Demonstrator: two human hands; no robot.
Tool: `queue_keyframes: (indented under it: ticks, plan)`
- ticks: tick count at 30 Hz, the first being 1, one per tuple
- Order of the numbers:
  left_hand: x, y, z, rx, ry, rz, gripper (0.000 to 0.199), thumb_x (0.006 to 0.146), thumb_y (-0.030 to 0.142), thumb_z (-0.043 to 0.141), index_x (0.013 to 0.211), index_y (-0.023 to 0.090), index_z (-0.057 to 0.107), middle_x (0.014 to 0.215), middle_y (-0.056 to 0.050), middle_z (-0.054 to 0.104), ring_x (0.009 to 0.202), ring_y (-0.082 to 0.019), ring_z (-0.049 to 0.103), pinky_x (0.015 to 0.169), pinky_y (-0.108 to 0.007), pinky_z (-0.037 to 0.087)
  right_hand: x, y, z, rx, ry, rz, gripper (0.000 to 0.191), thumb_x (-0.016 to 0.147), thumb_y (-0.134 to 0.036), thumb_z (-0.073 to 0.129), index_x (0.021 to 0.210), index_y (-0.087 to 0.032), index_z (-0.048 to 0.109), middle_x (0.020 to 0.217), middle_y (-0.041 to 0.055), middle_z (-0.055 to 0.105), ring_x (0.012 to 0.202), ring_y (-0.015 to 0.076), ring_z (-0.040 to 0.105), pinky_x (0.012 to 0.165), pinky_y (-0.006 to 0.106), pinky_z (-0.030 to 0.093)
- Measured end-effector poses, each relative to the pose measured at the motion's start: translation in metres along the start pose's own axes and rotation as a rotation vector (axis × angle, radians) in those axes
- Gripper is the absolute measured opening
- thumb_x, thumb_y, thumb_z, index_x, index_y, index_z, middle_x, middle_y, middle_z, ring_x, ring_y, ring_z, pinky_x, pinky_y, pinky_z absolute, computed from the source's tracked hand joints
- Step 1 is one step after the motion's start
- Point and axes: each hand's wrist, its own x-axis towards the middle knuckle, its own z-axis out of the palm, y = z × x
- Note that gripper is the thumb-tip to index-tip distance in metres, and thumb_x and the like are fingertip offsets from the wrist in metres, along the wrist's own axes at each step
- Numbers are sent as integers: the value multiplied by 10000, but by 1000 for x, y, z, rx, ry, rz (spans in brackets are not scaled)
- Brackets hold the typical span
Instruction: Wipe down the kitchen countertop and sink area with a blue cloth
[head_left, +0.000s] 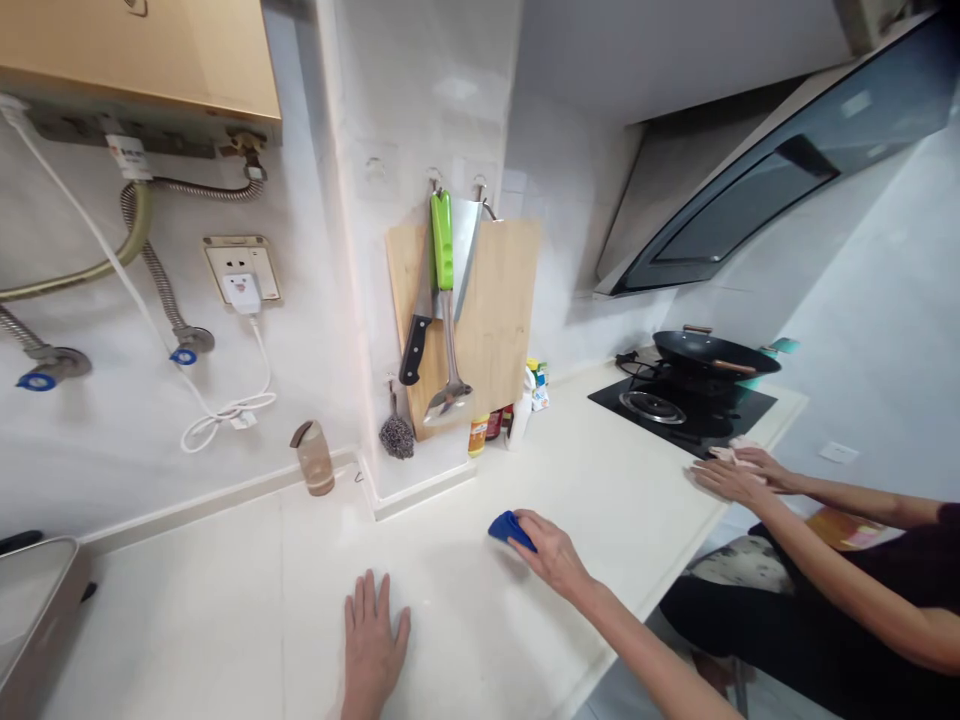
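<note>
My right hand (553, 556) grips a folded blue cloth (512, 530), held at or just over the white countertop (442, 600); whether the cloth touches the surface is hard to tell. My left hand (373, 640) lies with its fingers spread on the counter, holding nothing. Behind my hands, a wooden cutting board (499, 320) hangs on the wall with a green-handled spatula (442, 240), a black-handled knife (416, 345) and a steel scrubber (397, 436). A small clear bottle (313, 460) stands at the back of the counter.
At the right, a person's hands (739, 475) hold a pale cloth at the counter edge by the black stove (682, 405), which bears a wok (716, 355). Small bottles (519, 424) stand near the board. A tray (45, 610) sits at far left; a range hood hangs above.
</note>
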Motion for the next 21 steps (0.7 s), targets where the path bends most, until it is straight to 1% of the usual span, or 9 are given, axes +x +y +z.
queue_keyframes:
  ticks: [2,3,5,7,8,10,13,17,21]
  plan:
    - [0,0,-1,-7,-1,7,563,951,428,402,1420,137,508,1549,-209,422,1465,-350,349,1178,-599,330,-14,7,-6,-93,54,-96,329,941,-321,434,1197,-209,609,1319,137,606,1142,274,596,977,449,484]
    - [0,0,-1,-10,0,9,563,953,427,399,1418,130,511,1548,-214,421,1465,-354,348,1180,-598,326,-26,11,-5,-126,22,-139,342,920,-308,463,1206,-205,618,1315,140,614,1153,286,596,979,463,488]
    - [0,0,-1,-14,5,9,560,954,425,399,1412,126,516,1544,-217,427,1461,-359,353,1180,-597,325,-53,18,1,-124,-133,-187,346,885,-328,524,1179,-202,656,1292,133,640,1168,293,603,984,460,502]
    - [0,1,-2,-15,4,10,564,954,428,400,1418,128,509,1546,-212,425,1467,-355,342,1184,-594,317,-74,25,9,-75,-241,-166,320,899,-383,529,1118,-218,695,1258,112,668,1159,276,622,986,435,517]
    - [0,2,-2,-17,1,11,567,953,431,400,1422,129,504,1549,-210,422,1472,-353,333,1187,-594,312,-80,27,12,-54,-237,-133,330,923,-405,501,1119,-227,699,1253,104,674,1158,264,628,990,424,521]
    - [0,2,-2,-22,-12,12,574,952,434,396,1426,128,498,1553,-210,415,1484,-349,310,1193,-592,301,-80,30,17,-43,-130,-54,393,978,-407,404,1220,-230,659,1281,103,661,1186,241,617,1016,419,512]
    - [0,3,-1,-18,-21,4,574,951,431,385,1423,125,501,1552,-208,418,1482,-351,314,1195,-593,297,-60,24,30,-105,9,-8,489,999,-399,345,1405,-188,519,1390,127,586,1328,257,509,1112,482,432]
    - [-1,4,-1,-7,-23,-2,579,956,431,377,1441,132,477,1573,-198,390,1495,-341,287,1202,-596,286,-42,11,66,-237,-7,42,540,975,-389,374,1492,-238,419,1542,84,430,1460,336,316,1167,650,275]
    - [-1,6,-5,1,-29,10,586,957,416,388,1475,147,430,1593,-187,359,1511,-329,251,1207,-590,286,-48,8,92,-296,9,122,561,969,-355,357,1526,-287,359,1593,52,342,1488,347,246,1159,675,252]
